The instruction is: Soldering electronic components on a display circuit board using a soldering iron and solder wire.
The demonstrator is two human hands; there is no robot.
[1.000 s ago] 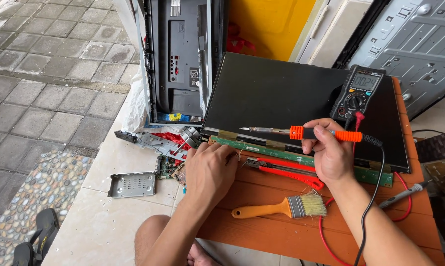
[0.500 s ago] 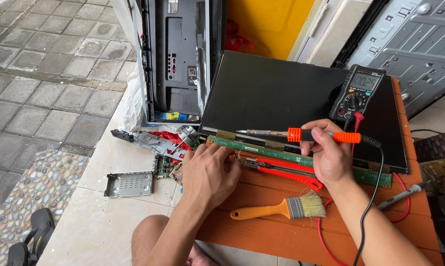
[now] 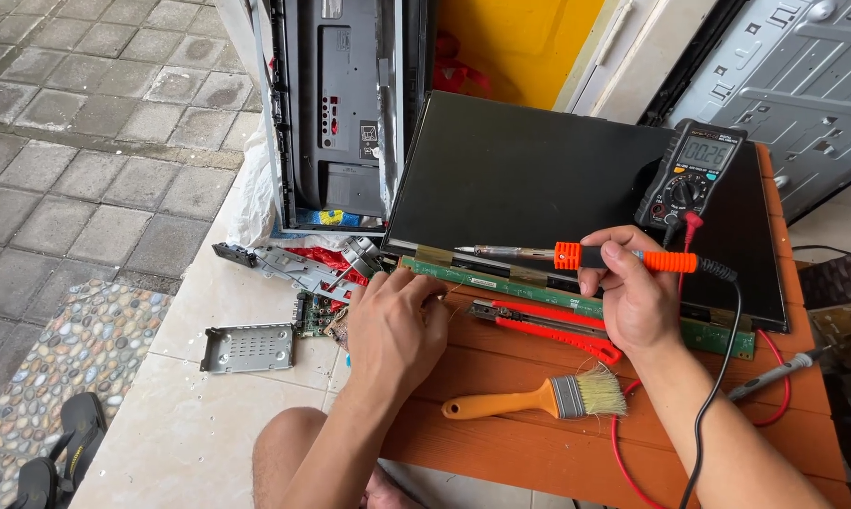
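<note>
A dark flat display panel (image 3: 539, 179) lies on an orange wooden table (image 3: 539, 452), with a long green circuit strip (image 3: 501, 285) along its near edge. My left hand (image 3: 395, 325) rests fingers-down on the left end of that strip. My right hand (image 3: 633, 292) grips an orange-and-black soldering iron (image 3: 623, 257), held level with its metal tip pointing left above the strip. A black multimeter (image 3: 691, 174) lies on the panel's right side, its red lead (image 3: 623, 424) trailing over the table.
A red utility knife (image 3: 548, 325) and an orange-handled brush (image 3: 539, 401) lie near the table's front. A multimeter probe (image 3: 774, 372) lies at right. On the floor tiles at left sit a metal plate (image 3: 246, 347), a bracket (image 3: 284, 266) and a television back (image 3: 341, 113).
The view has shifted slightly. Both hands stay in nearly the same place, the right one still holding the soldering iron over the strip.
</note>
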